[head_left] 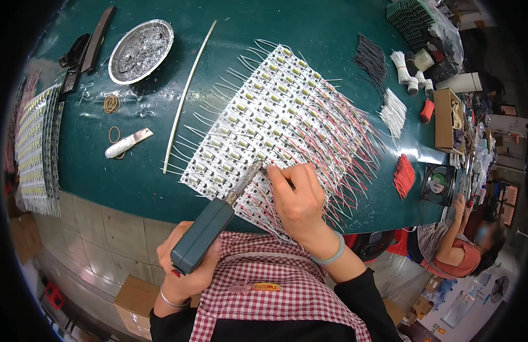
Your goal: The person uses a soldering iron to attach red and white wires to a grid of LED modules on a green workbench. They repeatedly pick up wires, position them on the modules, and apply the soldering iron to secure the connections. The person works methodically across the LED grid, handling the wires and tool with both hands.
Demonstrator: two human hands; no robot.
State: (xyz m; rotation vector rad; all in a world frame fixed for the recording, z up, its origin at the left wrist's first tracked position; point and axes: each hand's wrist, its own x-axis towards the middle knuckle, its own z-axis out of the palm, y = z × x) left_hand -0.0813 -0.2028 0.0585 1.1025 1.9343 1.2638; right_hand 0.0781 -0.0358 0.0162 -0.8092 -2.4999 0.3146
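My left hand (187, 259) is wrapped round a dark green soldering gun (204, 231). Its silvery tip points up and to the right, at the panel of white circuit boards (232, 137) lying on the table. Beside that tip, my right hand (300, 196) is closed in a pinch over the boards; what its fingertips hold is too small to make out. White wires (202, 118) stick out along the panel's left side, and red and white wires (349, 142) fan out over its right side.
A metal bowl of solder scraps (141, 51), rubber bands (112, 104) and a long pale rod (189, 94) lie left and far. Bundles of black (371, 60), white (394, 112) and red wires (403, 176) lie right, near a fan (439, 183). Another person (461, 251) works at far right.
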